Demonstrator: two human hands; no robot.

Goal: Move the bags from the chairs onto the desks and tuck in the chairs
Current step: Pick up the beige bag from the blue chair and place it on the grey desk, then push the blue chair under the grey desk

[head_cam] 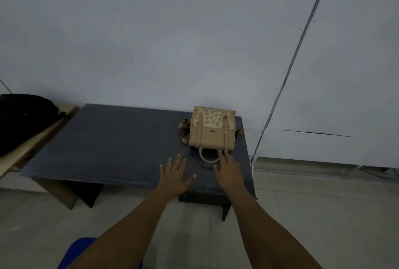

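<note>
A tan handbag (212, 131) with a flower print lies flat on the right part of a dark grey desk (112, 143), its handle loop toward me. My right hand (228, 167) rests flat beside the handle, fingertips touching it, fingers apart and holding nothing. My left hand (176, 175) hovers flat over the desk's near edge, fingers spread, empty. A black bag (23, 117) lies on a light wooden desk (26, 150) at the far left. A blue chair (75, 253) shows partly at the bottom edge, below my left forearm.
A grey wall stands right behind the desks. A thin cable (291, 63) runs diagonally down the wall at right. Pale floor tiles (313, 214) stretch in front of and to the right of the dark desk.
</note>
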